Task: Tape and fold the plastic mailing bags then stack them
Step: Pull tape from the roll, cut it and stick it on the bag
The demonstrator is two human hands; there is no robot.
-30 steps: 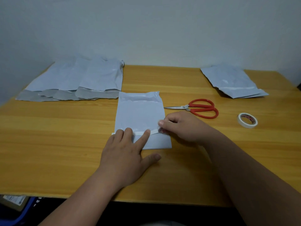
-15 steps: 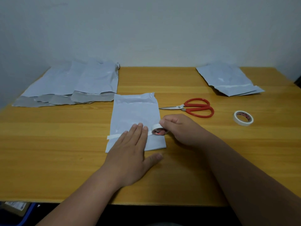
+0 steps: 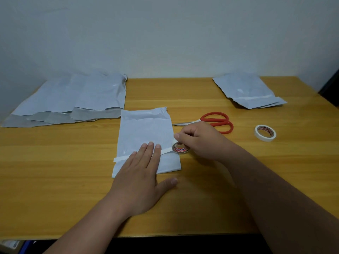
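On wooden table (image 3: 55,180) (pale wall (image 3: 165,33) behind): bag (image 3: 145,129).

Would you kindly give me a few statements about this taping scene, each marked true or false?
1. The left hand lies flat on the folded mailing bag. True.
2. The right hand holds the red scissors. False: it holds a tape roll at the bag's right edge, and the scissors lie on the table.
3. A strip of tape runs across the bag and past its left edge. True.
4. A second tape roll lies right of the scissors. True.
5. The pile of bags at far right is untaped. False: a tape strip crosses the top bag.
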